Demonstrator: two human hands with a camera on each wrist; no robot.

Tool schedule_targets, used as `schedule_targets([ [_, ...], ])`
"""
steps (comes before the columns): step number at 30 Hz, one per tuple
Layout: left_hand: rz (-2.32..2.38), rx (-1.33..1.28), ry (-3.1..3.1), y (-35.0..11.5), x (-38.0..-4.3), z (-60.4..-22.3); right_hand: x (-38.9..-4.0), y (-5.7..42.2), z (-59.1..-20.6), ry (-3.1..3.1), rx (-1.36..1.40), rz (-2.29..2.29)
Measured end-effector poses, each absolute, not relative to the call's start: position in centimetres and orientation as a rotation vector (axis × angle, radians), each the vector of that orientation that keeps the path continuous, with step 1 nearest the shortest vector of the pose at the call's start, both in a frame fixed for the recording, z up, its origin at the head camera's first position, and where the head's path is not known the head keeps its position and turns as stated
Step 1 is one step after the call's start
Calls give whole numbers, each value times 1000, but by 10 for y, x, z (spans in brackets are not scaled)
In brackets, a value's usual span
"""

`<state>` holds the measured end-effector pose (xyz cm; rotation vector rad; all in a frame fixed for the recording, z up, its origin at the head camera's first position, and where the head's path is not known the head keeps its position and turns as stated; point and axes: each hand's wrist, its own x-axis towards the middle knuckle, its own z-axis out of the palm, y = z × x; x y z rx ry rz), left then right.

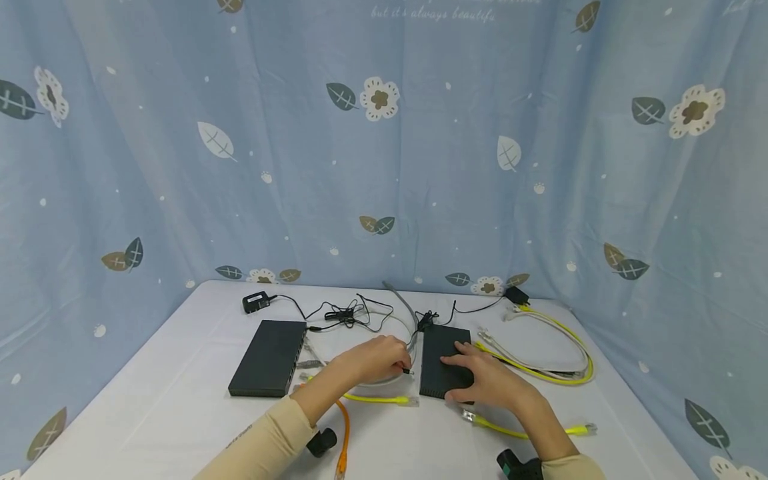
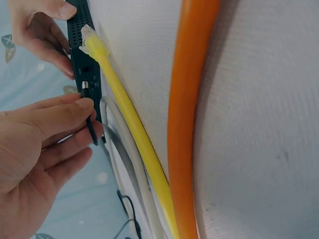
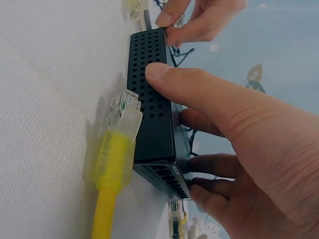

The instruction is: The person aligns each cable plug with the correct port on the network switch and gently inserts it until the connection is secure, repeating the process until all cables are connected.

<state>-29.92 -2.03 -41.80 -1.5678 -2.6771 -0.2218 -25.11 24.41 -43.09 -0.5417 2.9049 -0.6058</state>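
My left hand [image 1: 379, 358] pinches a black barrel power plug [image 2: 85, 88] between thumb and fingers. Its metal tip points at the near narrow side of a black network switch [image 1: 438, 363], with a small gap between in the left wrist view. My right hand [image 1: 493, 379] holds that switch, thumb on the perforated side and the other fingers spread over the top. A row of ports [image 3: 172, 179] shows on the switch's right end. Just in front lies a yellow network cable with a clear connector [image 3: 122, 112]. Another yellow cable [image 1: 375, 399] lies below my left hand.
A second black switch box [image 1: 267, 360] lies at the left. Black adapters [image 1: 256, 303] and tangled black leads [image 1: 345, 315] run along the back. Coiled yellow and white cables [image 1: 585, 363] lie at the right, an orange cable [image 1: 345, 427] near the front.
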Motion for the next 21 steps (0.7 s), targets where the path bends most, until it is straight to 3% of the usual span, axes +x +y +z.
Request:
schedule_targets([
  [21, -330, -1626, -2753, -11, -302, -423, -249, 244, -429, 2908, -572, -638],
])
